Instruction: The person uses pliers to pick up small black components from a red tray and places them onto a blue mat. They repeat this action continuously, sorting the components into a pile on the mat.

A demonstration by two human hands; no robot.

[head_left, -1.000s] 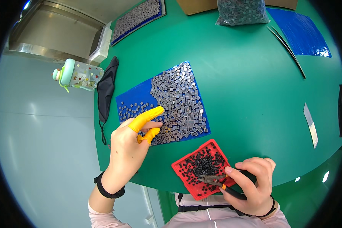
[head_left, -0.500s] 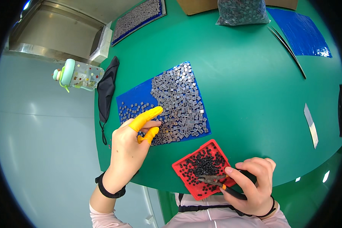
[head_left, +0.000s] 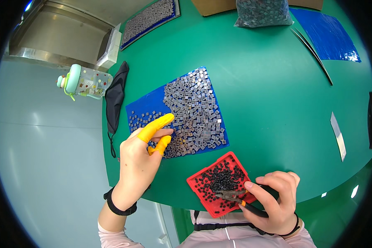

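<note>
My left hand (head_left: 139, 153) hovers over the near left part of a blue sheet (head_left: 149, 102). Yellow finger cots cover its forefinger and thumb, which are apart with nothing visible between them. Small grey square pieces (head_left: 192, 109) crowd the sheet's right side, and a looser scatter lies at its left. In my right hand (head_left: 277, 202) is a pair of pliers (head_left: 234, 196) with black and orange handles. Their jaws lie over a red tray (head_left: 195, 188) at the table's near edge. Many tiny black pieces (head_left: 223, 178) are heaped in that tray.
Left of the sheet lie a black fabric pouch (head_left: 116, 97) and a clear bottle (head_left: 87, 82) with a mint lid. Tweezers (head_left: 314, 58), another blue sheet (head_left: 328, 35) and a filled plastic bag (head_left: 263, 13) are at the far right. A pale strip (head_left: 338, 136) lies farther right.
My left hand has drifted slightly left and toward me, its fingertips pulling back a little from the crowded grey pieces. My right hand and the pliers look unmoved.
</note>
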